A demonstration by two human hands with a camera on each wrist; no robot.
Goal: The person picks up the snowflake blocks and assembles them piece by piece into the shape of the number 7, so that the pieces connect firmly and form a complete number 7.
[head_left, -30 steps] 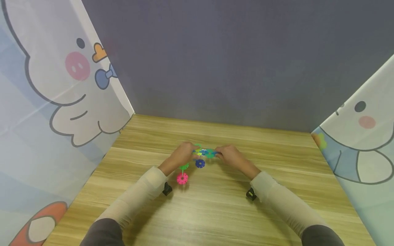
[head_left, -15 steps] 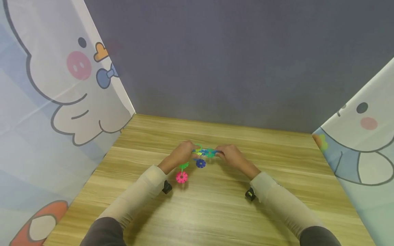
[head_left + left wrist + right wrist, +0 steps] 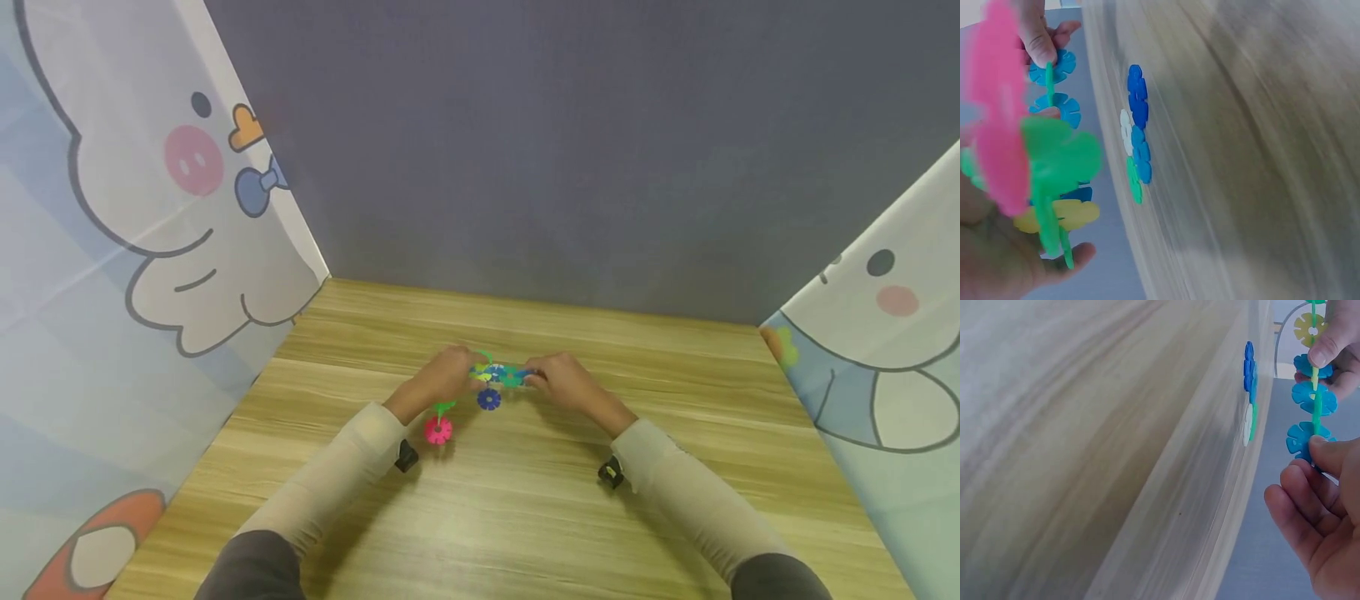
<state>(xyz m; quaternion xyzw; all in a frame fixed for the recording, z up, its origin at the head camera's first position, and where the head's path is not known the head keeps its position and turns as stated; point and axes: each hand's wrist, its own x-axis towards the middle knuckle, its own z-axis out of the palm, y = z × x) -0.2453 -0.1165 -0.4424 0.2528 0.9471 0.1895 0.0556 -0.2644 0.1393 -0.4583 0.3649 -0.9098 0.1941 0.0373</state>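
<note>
My left hand [image 3: 450, 372] and right hand [image 3: 558, 375] hold a chain of interlocking plastic snowflake discs between them, above the table. In the right wrist view, the right thumb and fingers pinch the blue end disc [image 3: 1300, 439]. A second blue disc [image 3: 1314, 398] and a green disc [image 3: 1317, 412], edge-on, show between the hands. The left thumb and fingers grip the chain further along, near a blue disc and a yellow disc [image 3: 1307, 329]. From the left hand's side a green disc [image 3: 1063, 153] and a pink disc [image 3: 438, 431] hang toward the wrist.
Several loose snowflake discs lie flat on the wooden table [image 3: 525, 517] beneath the chain: dark blue [image 3: 1138, 94], white [image 3: 1126, 132], lighter blue [image 3: 1141, 153] and green [image 3: 1134, 180]. A grey panel [image 3: 555, 167] stands behind, with cartoon-printed sheets at both sides.
The pink disc at the chain's near end has swung slightly left and away from me. Both hands have stayed almost in place, still gripping the chain.
</note>
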